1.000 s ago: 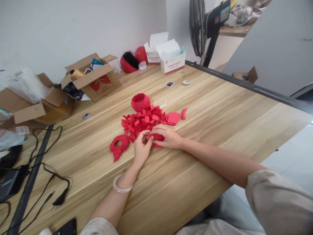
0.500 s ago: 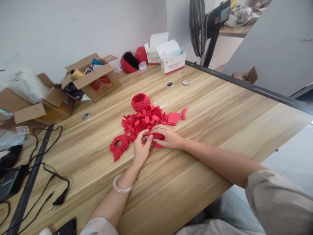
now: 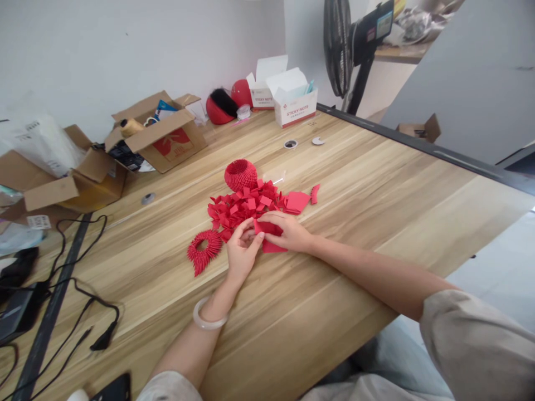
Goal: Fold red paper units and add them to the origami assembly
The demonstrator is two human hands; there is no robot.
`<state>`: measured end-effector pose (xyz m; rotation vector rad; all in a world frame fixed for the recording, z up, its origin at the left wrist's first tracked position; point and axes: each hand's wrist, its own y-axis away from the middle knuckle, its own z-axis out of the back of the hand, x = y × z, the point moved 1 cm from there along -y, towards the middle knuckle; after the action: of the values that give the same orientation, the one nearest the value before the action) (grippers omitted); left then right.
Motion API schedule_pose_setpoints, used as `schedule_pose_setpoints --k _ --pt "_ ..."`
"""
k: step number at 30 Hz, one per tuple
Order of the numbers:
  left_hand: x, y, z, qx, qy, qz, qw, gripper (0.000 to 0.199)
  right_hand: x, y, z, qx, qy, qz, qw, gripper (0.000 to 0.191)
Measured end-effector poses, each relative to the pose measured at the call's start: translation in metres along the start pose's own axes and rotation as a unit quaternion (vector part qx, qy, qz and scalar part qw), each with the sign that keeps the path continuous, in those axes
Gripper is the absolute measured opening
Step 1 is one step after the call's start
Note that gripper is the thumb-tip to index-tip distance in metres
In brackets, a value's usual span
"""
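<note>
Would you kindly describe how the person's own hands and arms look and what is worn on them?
The left hand and right hand are ungloved. A rounded, whitish bangle circles the left arm. The sleeves are loose, beige-grey and short.

Just one head-worn cam, looking fwd & down, fairly close, across the wood-grain desk (image 3: 368, 184); L hand (image 3: 242, 253) & R hand (image 3: 290, 233) nr mid-frame, wall (image 3: 167, 44) behind.
</note>
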<state>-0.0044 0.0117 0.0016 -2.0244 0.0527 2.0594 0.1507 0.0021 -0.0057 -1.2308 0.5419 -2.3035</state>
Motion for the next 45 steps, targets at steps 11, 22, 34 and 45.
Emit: schedule_pose_setpoints --k 11,22,34,45 --pt "-0.002 0.0 0.0 -0.021 0.011 0.009 1.0 0.043 0.003 0.001 0.002 0.021 -0.005 -0.005 1.0 0.033" --pt "-0.002 0.0 0.0 -0.028 -0.008 -0.008 1.0 0.037 0.003 0.002 0.003 0.045 0.017 -0.018 0.999 0.04" --pt "-0.002 0.0 0.002 -0.03 -0.055 0.002 0.998 0.032 0.006 0.001 0.004 0.03 -0.006 -0.007 1.0 0.038" --pt "0.001 0.0 0.003 -0.01 -0.06 -0.005 0.998 0.02 -0.008 0.001 -0.003 -0.041 -0.039 -0.067 0.996 0.036"
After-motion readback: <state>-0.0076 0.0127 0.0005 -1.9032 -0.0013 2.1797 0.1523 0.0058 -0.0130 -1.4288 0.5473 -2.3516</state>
